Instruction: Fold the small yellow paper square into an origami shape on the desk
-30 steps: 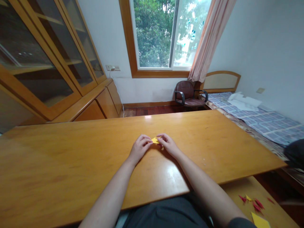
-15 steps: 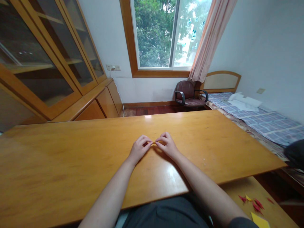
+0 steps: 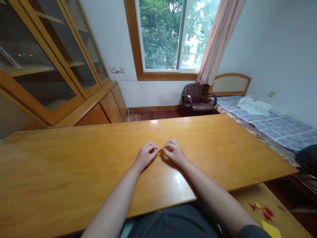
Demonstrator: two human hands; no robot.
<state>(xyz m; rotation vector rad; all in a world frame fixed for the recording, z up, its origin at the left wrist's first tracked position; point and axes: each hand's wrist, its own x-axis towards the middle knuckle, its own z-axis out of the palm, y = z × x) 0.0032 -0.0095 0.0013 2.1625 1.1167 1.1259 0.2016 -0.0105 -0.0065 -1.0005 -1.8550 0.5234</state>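
My left hand (image 3: 148, 154) and my right hand (image 3: 174, 152) meet above the middle of the wooden table (image 3: 81, 165). Thumb and fingertips of each are pinched on a small piece of yellow paper (image 3: 160, 150), which spans the narrow gap between them. Its exact shape is hard to make out, since the fingers cover most of it and its colour is close to the tabletop. Both forearms reach in from the near edge.
Lower right, a lower wooden surface (image 3: 250, 195) carries several small red folded paper pieces (image 3: 268, 213), a small yellow one (image 3: 258, 205) and a yellow paper sheet (image 3: 271, 229). A bed (image 3: 279, 129) stands right, a chair (image 3: 194, 97) beyond the table, a glass-doored cabinet (image 3: 81, 89) left.
My fingertips have shifted very slightly, and the yellow paper between them sits at a slightly different angle. Both hands keep their pinch.
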